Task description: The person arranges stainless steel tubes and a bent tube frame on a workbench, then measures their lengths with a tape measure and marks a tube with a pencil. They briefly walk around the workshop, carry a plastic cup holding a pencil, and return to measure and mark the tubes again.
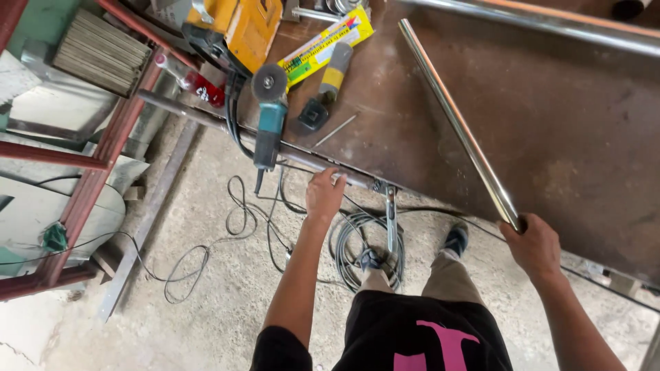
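Surface: a rusty brown steel worktable (550, 130) fills the upper right of the view, its near edge running diagonally from upper left down to the right.
Room: a rough concrete floor (227, 302) lies below, with loops of black cable (357, 240) trailing across it and a red-painted steel frame (96, 165) on the left.
Tube: one shiny metal tube (454, 124) lies on the tabletop, its long axis running from the far upper middle down to the near right edge, the near end pointing at the person.
Right hand (535, 246): closed round the near end of the tube, just at the table edge.
Left hand (324, 192): fingers loosely curled and resting on the dark bar along the table's near edge (whether it truly grips the bar I cannot tell).
Tools counted: one teal angle grinder (269, 117) at the table's corner, one yellow-handled tool (326, 89) beside it, one yellow carton (326, 45) behind, one yellow machine (240, 27) at the far corner.
Other tubes: a second bright tube (550, 20) lies across the far side, well apart from the first.
Feet: two dark shoes (455, 240) on the floor under the table edge.
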